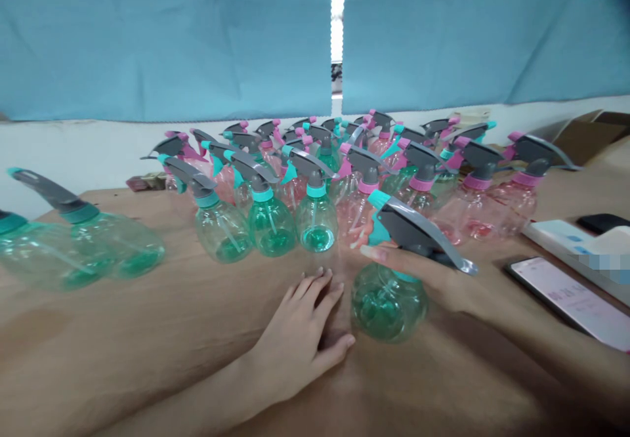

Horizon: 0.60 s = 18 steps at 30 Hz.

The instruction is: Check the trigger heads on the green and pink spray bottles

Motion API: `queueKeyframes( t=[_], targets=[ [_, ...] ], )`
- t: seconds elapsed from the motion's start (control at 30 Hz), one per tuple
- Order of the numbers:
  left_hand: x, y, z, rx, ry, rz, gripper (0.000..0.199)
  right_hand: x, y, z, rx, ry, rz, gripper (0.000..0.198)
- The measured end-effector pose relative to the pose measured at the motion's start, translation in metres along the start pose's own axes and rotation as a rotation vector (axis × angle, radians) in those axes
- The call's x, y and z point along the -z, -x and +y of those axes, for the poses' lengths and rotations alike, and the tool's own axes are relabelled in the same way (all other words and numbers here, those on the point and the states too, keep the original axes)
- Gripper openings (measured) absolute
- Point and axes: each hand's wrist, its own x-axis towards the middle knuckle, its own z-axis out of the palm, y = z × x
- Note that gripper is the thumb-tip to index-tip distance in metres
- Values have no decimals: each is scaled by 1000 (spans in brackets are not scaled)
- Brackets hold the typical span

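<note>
My right hand [418,268] is closed round the neck of a green spray bottle [388,306], just under its grey and turquoise trigger head. The bottle is tilted a little, its nozzle pointing to the left. My left hand [308,319] lies on the brown tabletop [197,358] beside the bottle, fingers stretched out and holding nothing. Beyond my left hand stand a clear green spray bottle [316,220] and a darker green spray bottle [272,224].
Several pink spray bottles [516,204] and green ones crowd the back. Two green spray bottles [118,247] stand at the left. A phone [571,299] and a white device [575,253] lie at the right, near a cardboard box [585,135]. A blue curtain [172,37] hangs behind.
</note>
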Motion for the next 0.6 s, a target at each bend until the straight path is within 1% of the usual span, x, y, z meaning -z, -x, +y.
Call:
queueKeyframes(
  t=[0.17, 0.33, 0.5, 0.6],
  targets=[
    [1, -1, 0, 6, 4, 6, 59, 2, 0, 5, -58, -2, -35, 13],
    [1, -1, 1, 11, -3, -7, 59, 1, -1, 5, -58, -70, -57, 15],
    [2, -2, 2, 9, -2, -19, 60, -2, 0, 13, -42, -209, -74, 39],
    [3, -2, 2, 9, -1, -13, 59, -3, 0, 15, -58, -214, -78, 41]
  ],
)
